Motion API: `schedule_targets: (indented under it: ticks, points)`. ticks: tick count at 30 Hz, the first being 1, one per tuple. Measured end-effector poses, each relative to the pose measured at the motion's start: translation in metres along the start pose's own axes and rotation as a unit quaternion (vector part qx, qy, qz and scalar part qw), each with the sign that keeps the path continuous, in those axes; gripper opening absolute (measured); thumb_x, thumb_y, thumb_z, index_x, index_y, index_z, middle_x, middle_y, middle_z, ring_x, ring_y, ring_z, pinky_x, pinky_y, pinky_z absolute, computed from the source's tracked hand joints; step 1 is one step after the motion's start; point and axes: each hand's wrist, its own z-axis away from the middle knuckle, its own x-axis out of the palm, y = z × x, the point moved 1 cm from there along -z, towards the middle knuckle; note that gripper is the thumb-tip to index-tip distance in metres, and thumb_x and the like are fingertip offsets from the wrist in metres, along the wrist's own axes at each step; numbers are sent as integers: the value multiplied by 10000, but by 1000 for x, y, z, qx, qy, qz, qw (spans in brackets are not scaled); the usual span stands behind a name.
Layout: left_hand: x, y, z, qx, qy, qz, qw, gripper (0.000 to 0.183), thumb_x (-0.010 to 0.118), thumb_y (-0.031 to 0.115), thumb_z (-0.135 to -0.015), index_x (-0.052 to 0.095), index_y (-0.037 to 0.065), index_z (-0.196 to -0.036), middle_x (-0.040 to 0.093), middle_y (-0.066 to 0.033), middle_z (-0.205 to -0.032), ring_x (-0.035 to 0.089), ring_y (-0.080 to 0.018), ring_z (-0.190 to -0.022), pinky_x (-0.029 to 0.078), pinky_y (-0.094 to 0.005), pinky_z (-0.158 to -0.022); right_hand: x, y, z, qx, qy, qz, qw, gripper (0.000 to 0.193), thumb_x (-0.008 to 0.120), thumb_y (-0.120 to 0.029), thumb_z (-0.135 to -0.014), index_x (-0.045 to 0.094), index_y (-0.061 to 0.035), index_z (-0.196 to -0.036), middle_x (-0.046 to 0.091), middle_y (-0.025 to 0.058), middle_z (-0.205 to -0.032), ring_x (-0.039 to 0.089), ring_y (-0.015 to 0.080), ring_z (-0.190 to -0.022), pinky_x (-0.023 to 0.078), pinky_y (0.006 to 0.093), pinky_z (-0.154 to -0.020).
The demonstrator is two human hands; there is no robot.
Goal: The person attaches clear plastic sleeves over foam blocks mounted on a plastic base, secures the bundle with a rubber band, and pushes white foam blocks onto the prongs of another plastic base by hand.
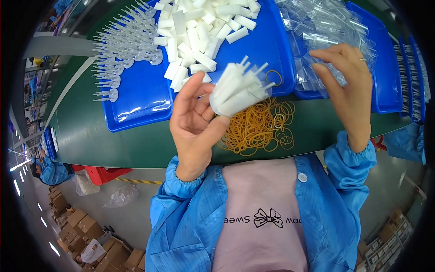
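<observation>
- The left hand [194, 124] holds one bundle [240, 90] of white pieces and thin rods in clear film, pinched between thumb and fingers.
- The right hand [348, 81] has thumb and forefinger a narrow gap apart, with nothing visible between them; it is above the heap of clear plastic sleeves [326, 34].
- The bundle lies to the left of the right hand's fingertips, well apart from them; its long axis slants from the left thumb up and rightward, rod ends away from the palm.
- One pile of amber rubber bands [256, 129] is on the green table [136, 149], below the bundle and nearer the left hand; the bands are too tangled to count.
- One loose rubber band [280, 79] shows at the bundle's right side; whether it touches the film is unclear.
- About four rod ends stick out of the bundle.
- Three large blue trays [136, 109] stand side by side: clear disc-based pins [129, 38] in the left, white rectangular blocks [197, 41] in the middle, sleeves in the right; each runs to dozens, overlapping.
</observation>
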Motion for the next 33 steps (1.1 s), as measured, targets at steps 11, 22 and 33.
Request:
schedule_targets:
  ticks: [11, 22, 33]
  points:
    - [6, 7, 0, -24, 57, 65, 996, 666, 574, -105, -735, 347, -12, -1355, 473, -136, -1215, 505, -225, -1152, 396, -333, -984, 37, 20, 5, -32, -135, 209, 968, 226, 716, -233, -718, 628, -55, -826, 563, 73, -773, 531, 252, -784, 371, 369, -684]
    - [5, 5, -1, -18, 50, 57, 997, 638, 578, -93, -744, 364, -18, -1340, 470, -139, -1228, 498, -239, -1169, 390, -346, -996, 25, 14, -1, 14, -135, 63, 989, 208, 651, -101, -745, 593, -76, -943, 573, 57, -720, 542, 240, -707, 378, 365, -667]
    - [6, -3, 4, 113, 1, -151, 982, 582, 629, -112, -679, 480, -31, -1236, 482, -129, -1180, 520, -214, -1115, 461, -332, -939, 5, -6, -5, 128, 35, -502, 854, 299, 553, -98, -846, 567, 17, -1121, 629, 55, -915, 567, 81, -869, 421, 199, -778]
